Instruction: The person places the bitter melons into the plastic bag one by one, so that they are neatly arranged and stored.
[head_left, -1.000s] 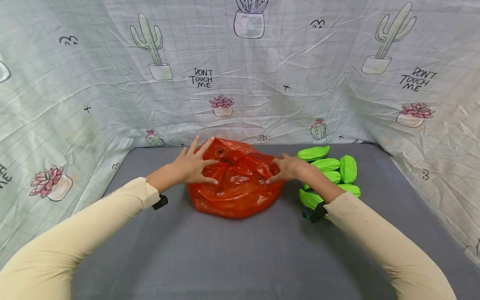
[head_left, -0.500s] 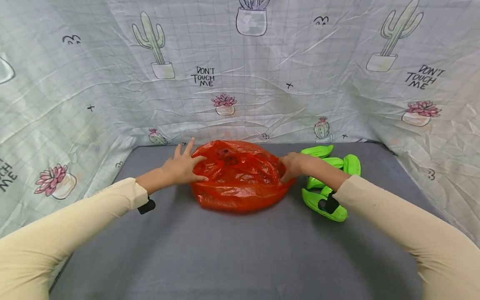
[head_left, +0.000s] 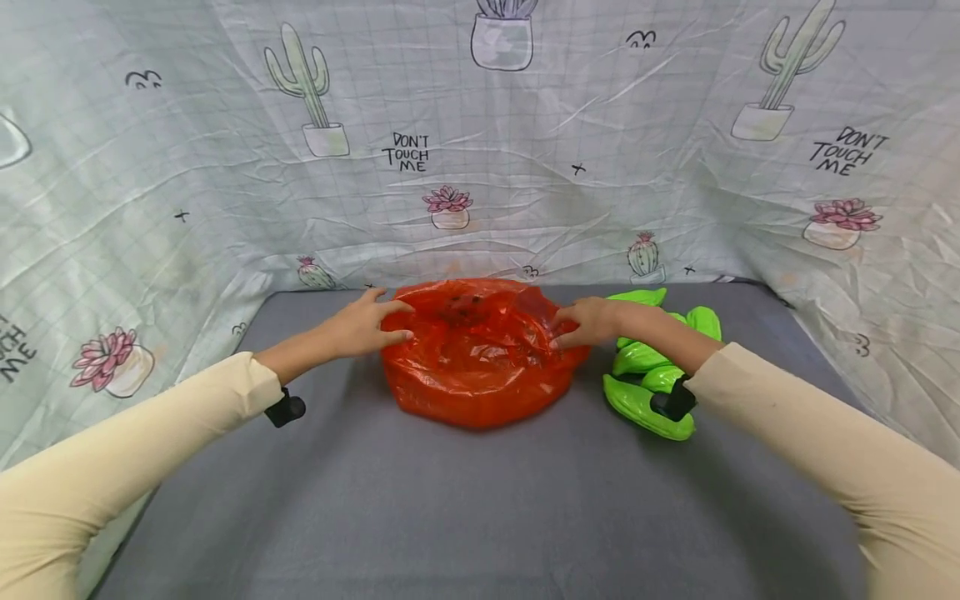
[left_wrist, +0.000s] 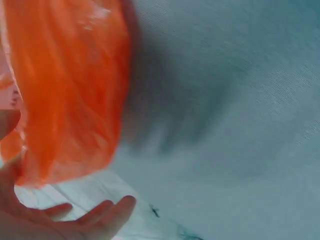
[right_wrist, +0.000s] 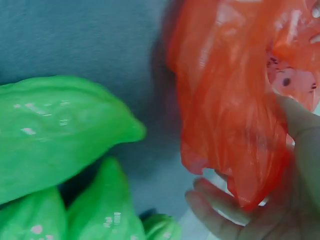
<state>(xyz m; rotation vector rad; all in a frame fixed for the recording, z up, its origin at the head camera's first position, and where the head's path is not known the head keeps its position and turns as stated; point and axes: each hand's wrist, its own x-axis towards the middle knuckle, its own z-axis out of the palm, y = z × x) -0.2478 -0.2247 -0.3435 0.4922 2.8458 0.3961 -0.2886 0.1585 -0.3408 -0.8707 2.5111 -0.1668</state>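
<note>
A red plastic bag (head_left: 480, 400) stands on the grey surface with its mouth spread. My left hand (head_left: 360, 327) is at its left rim, thumb and forefinger reaching over the edge. In the left wrist view, the other fingers (left_wrist: 112, 215) stretch out beside the bag. At the right rim, my right hand (head_left: 592, 321) holds the bag's wall, thumb on the inner side and fingers (right_wrist: 210, 207) outside. Dark marks show on the bag's inner side. Close by that hand lie several bright green, ridged, pod-shaped pieces (head_left: 637, 408), partly hidden by the right forearm.
A pale cloth wall (head_left: 495, 125) printed with cacti rises behind the grey tabletop (head_left: 465, 517) and along both sides. Each wrist wears a black camera strap (head_left: 285, 408). The green pieces are to the right of the bag.
The left hand has moved left from over the bag to its left rim, its fingers less spread. The right hand went outward at the right rim. The bag's mouth is wider and rounder.
</note>
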